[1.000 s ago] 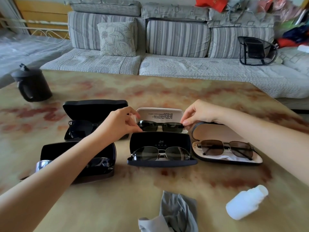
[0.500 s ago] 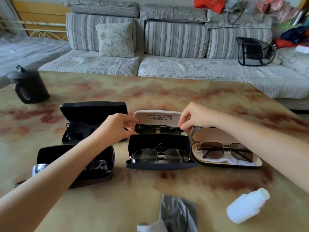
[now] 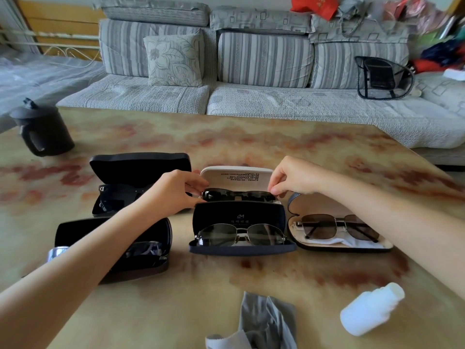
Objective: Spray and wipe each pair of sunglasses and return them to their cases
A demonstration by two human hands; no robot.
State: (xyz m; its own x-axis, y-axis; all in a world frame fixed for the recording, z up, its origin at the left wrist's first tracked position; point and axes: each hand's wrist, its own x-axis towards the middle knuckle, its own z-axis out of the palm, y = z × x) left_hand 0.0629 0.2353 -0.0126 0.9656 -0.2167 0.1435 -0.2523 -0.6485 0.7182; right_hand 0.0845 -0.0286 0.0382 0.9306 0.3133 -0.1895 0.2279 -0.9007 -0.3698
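Sunglasses with dark lenses are held low in the open white case, which stands just behind the navy case. One end is pinched between the thumb and fingertips of the left hand and the other end by the curled fingertips of the right hand. Whether the frame already rests on the lining cannot be told, since the navy case's raised lid hides the lower part. If the sunglasses are let go while tilted, a lens may be scraped along the case rim, or a temple may be left unfolded and trapped when the lid is brought down. Because the fingertips lie close to the lenses, fresh smudges may be left on them. The navy case stands so near that its lid, or the metal-framed pair lying in it, may be knocked by a wrist as the hands are drawn back. The spray bottle and the grey cloth lie untouched at the near edge of the table. In the frame from a second ago the sunglasses are held up above the case with both lenses in full view. Now they are seen lower, with only their upper part visible behind the navy lid, while both hands are kept at the same ends.
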